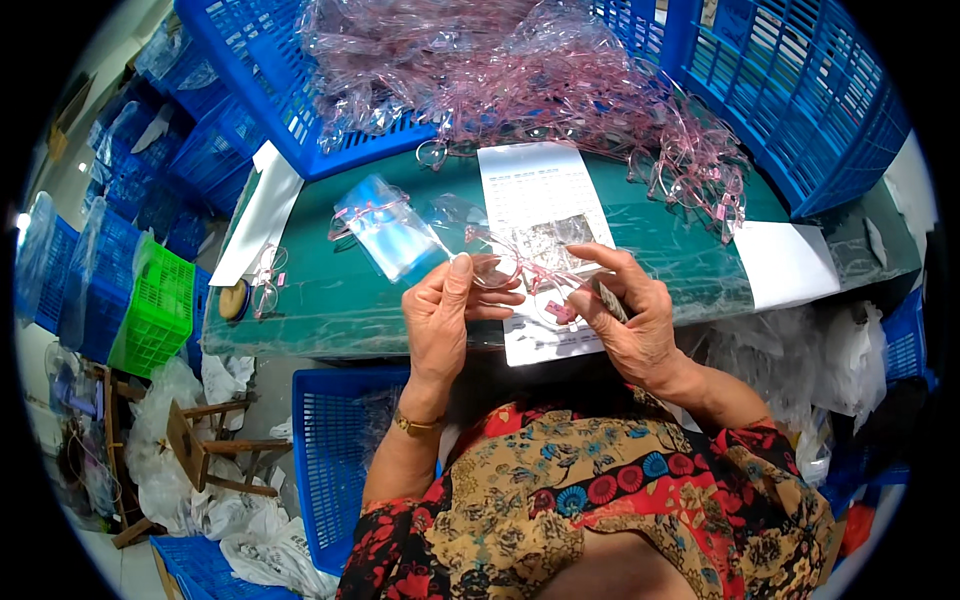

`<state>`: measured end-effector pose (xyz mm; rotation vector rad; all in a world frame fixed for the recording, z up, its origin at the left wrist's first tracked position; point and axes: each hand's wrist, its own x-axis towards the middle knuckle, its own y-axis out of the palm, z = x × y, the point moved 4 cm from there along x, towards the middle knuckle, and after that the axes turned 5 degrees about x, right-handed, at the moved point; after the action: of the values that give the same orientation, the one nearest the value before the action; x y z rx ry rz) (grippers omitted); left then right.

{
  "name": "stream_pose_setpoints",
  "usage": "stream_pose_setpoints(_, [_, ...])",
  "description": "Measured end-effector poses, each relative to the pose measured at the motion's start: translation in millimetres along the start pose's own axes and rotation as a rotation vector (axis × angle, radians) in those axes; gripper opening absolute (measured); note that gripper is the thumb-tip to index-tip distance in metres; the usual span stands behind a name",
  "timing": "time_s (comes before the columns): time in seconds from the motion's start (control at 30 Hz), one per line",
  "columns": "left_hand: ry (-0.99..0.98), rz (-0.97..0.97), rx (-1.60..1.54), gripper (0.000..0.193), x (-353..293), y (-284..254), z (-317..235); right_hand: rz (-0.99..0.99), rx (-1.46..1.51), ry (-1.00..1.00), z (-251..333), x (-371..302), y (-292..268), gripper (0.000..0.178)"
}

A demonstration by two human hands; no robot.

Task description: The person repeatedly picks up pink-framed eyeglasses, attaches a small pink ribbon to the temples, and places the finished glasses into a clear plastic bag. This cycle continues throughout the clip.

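Over the near edge of the green table I hold a pair of pink-framed eyeglasses [512,262] between my two hands. My left hand [442,310] pinches one side of the glasses, by the lens. At their other side, my right hand [632,318] has its thumb and fingers closed around the thin temples; a small greyish piece shows under that palm. A clear plastic sleeve [458,218] is just beyond the left fingertips. Beneath the hands lies a printed white sheet [532,180]. Left of it, another pair of pink glasses [370,212] lies on a blue-white cloth [388,245].
A tipped blue crate [285,95] spills a heap of pink glasses in clear wrap [480,75] across the table's back. Another blue crate [790,110] stands at right. White papers [785,262] lie at both sides. On the floor are a wooden stool [215,445] and a blue basket [325,440].
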<state>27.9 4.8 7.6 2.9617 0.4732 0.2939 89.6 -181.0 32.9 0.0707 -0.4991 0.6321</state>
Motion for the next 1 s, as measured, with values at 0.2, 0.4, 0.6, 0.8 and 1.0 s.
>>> stream_pose_setpoints(0.2, [-0.02, 0.023, -0.209, 0.047, 5.6, 0.5, -7.8, 0.044, -0.078, 0.002, 3.3, -2.2, 0.0, 0.04])
stream_pose_setpoints(0.4, [0.0, 0.001, -0.398, 0.051, 14.6, 5.2, -10.2, -0.011, 0.058, 0.005, -2.4, -5.7, 3.7, 0.042])
stream_pose_setpoints(0.6, [0.01, 0.05, -0.402, 0.05, 11.7, 12.9, -8.5, -0.004, -0.036, 0.049, 0.8, -6.0, -0.9, 0.043])
stream_pose_setpoints(0.8, [-0.043, 0.049, -0.334, 0.047, 4.4, 33.7, -5.0, -0.066, -0.036, -0.032, -2.1, -6.0, 4.5, 0.047])
stream_pose_setpoints(1.0, [-0.076, 0.027, -0.388, 0.043, 0.3, 38.2, -6.6, -0.064, -0.031, -0.064, -7.8, -12.8, 4.3, 0.051])
